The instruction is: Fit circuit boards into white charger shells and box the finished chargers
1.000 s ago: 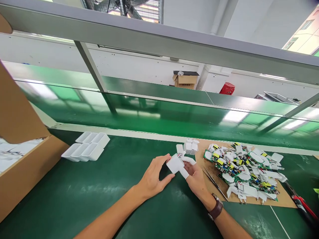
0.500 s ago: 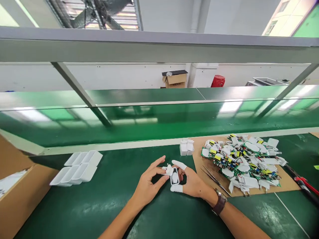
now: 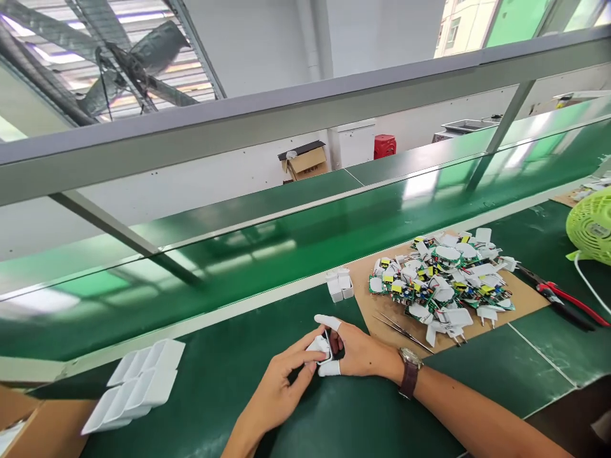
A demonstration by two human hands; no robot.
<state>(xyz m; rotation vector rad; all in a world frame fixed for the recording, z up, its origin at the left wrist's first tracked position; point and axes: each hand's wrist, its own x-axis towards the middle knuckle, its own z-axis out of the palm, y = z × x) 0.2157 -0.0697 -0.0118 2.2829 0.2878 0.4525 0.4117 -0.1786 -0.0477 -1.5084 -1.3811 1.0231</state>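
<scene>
My right hand [image 3: 360, 351], with white finger cots on two digits, grips a small white plastic charger housing [image 3: 329, 346] between thumb and fingers. The housing is tilted, its open side turned toward my left hand [image 3: 289, 381]. My left thumb and fingers are closed on a small white part [image 3: 316, 345] right at that opening. Fingers cover much of it, so I cannot tell how far inside it sits. Beyond my hands stands a small group of white housings [image 3: 340, 286]. Tweezers [image 3: 403, 332] lie to the right of my right hand.
Circuit boards with white plug parts [image 3: 443, 280] are heaped on a cardboard sheet [image 3: 529, 304] at right. Beyond are red-handled pliers [image 3: 563, 299] and a green fan [image 3: 592, 226]. White housings in rows [image 3: 138, 385] and a cardboard box [image 3: 57, 426] stand at left.
My left hand has brought the white part against the housing's opening, and the housing has turned. My view has tilted and swung right, bringing the green fan into sight.
</scene>
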